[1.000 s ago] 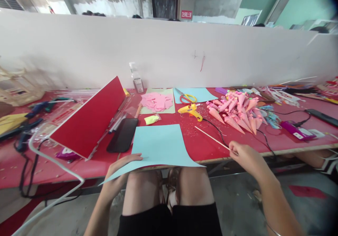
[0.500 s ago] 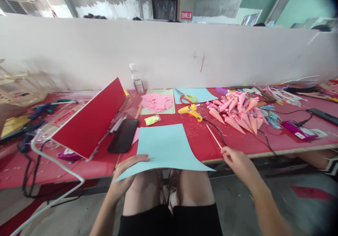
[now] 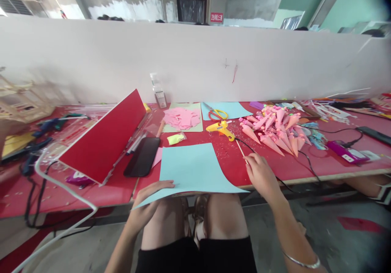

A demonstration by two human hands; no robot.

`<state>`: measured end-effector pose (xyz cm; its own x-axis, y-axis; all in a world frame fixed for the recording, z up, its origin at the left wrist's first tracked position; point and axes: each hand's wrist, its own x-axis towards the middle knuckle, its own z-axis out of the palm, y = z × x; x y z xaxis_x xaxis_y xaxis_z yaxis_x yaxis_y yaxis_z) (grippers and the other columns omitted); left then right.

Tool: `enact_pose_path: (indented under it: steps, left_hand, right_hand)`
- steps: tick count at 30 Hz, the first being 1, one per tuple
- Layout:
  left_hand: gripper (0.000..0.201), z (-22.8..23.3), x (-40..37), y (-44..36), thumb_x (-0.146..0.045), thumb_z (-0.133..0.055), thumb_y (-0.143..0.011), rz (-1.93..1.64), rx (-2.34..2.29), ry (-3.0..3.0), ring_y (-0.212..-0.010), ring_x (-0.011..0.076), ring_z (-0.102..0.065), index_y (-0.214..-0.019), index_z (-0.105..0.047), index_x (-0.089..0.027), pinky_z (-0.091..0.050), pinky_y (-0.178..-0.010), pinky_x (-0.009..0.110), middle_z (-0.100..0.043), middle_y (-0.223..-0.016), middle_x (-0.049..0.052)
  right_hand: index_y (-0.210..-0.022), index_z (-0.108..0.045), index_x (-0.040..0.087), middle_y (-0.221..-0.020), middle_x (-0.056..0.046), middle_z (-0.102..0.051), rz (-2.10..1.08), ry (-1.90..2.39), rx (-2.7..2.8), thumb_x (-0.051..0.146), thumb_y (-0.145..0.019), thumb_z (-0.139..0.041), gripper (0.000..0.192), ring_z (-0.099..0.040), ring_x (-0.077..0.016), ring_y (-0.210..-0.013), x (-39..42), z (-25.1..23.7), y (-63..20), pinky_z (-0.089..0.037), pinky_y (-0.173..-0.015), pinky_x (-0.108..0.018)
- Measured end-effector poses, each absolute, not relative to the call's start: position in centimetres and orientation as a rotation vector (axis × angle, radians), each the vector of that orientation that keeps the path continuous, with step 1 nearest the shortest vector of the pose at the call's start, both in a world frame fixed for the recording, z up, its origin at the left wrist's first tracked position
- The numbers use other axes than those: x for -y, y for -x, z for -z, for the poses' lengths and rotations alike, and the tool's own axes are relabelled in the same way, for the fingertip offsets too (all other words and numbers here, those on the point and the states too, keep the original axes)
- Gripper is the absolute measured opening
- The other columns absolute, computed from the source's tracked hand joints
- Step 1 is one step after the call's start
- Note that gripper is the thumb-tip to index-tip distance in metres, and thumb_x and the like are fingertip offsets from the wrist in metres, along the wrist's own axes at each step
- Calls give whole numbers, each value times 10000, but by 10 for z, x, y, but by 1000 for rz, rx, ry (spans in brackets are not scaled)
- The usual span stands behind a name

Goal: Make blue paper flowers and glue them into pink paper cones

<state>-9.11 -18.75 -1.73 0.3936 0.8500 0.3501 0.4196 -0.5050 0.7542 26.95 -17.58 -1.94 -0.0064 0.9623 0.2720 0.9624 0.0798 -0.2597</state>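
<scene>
A light blue sheet of paper (image 3: 189, 167) lies on the red table, its near edge curving out past the table's front. My left hand (image 3: 149, 197) grips the sheet's near left corner, fingers on top and the rest of the hand under the paper. In my right hand (image 3: 259, 173) a thin wooden stick (image 3: 240, 147) is pinched, pointing up and left, just right of the sheet. Beyond the stick's tip lies a yellow glue gun (image 3: 221, 129) with a black cord. Pink paper cones (image 3: 277, 128) are heaped to its right.
Left of the sheet lie a black phone (image 3: 142, 157) and a leaning red board (image 3: 106, 138). Behind it are a yellow-green packet (image 3: 176, 138), pink paper pieces (image 3: 181, 119) and yellow-handled scissors (image 3: 218, 114). A purple power strip (image 3: 346, 153) sits at right. A white partition (image 3: 189, 61) stands behind.
My right hand has moved left and slightly up with the stick, closer to the blue sheet and the glue gun. My left hand and the sheet have barely moved.
</scene>
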Motion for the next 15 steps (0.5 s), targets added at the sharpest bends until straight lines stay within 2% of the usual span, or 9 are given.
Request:
enact_pose_path:
  steps: [4, 7, 11, 15]
  left_hand:
    - [267, 27, 189, 89, -332, -473, -811, -1080, -1262, -1981, -871, 230, -622, -902, -655, -159, -498, -786, 332, -679, -925, 83]
    - [253, 29, 188, 84, -350, -512, -781, -1121, -1347, -1974, -775, 226, -637, -849, -662, -157, -520, -719, 324, -693, -841, 64]
    - [224, 25, 184, 79, -278, -487, -798, -973, -1245, -2093, -772, 200, -629, -896, -662, -178, -510, -717, 291, -688, -845, 55]
    - [222, 23, 182, 75, -294, -490, -790, -989, -1281, -2038, -767, 198, -622, -870, -659, -175, -499, -717, 287, -685, -823, 53]
  right_hand:
    - [-1232, -404, 258, -1321, -63, -363, -538, 1531, 2164, 255, -779, -471, 458, -321, -201, -1233, 197, 6, -258, -306, -995, -359]
    - [-1219, -405, 242, -1318, -77, -377, -836, 1382, 2032, 327, -763, -514, 476, -341, -193, -1226, 204, 10, -249, -314, -996, -349]
    - [-1109, -433, 210, -1214, -99, -468, -729, 1396, 1557, 334, -739, -541, 405, -447, -192, -1125, 193, 23, -242, -372, -941, -356]
    - [-1053, -498, 204, -1120, -84, -545, -762, 1396, 1636, 359, -762, -511, 330, -494, -199, -1059, 180, 22, -240, -393, -907, -351]
